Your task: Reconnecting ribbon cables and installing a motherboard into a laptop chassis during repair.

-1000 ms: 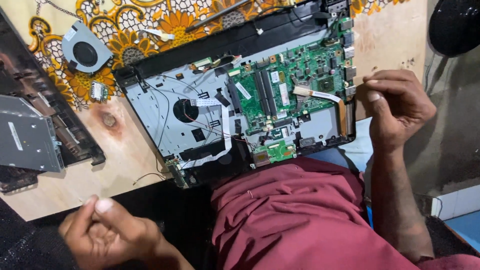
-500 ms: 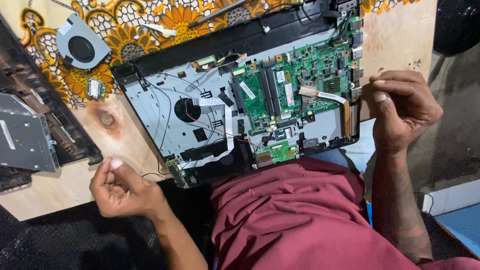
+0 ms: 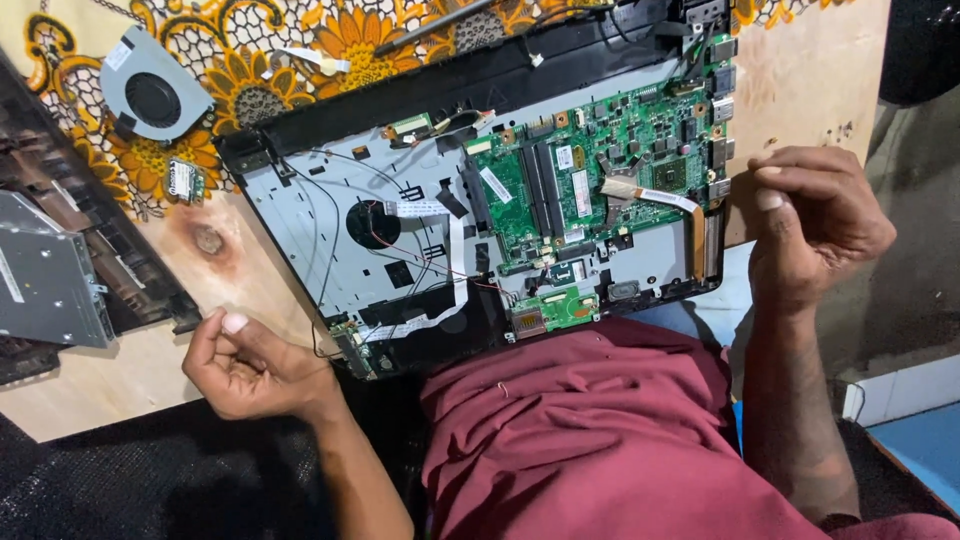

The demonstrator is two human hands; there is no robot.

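Opened laptop (image 3: 470, 200): lies base-up on the wooden bench (image 3: 800, 70), just beyond the person's maroon shirt (image 3: 590, 430).
Green circuit board (image 3: 610, 170): fills the laptop's right half.
Right hand (image 3: 815, 225): beside the laptop's right edge, fingers curled shut, pinching something too small to tell.
Left hand (image 3: 250, 365): near the laptop's lower-left corner, loosely curled, nothing visible in it.
Cooling fan (image 3: 155, 95): lies apart, off the laptop's upper-left corner.
Grey drive (image 3: 45, 285): far left of the laptop.
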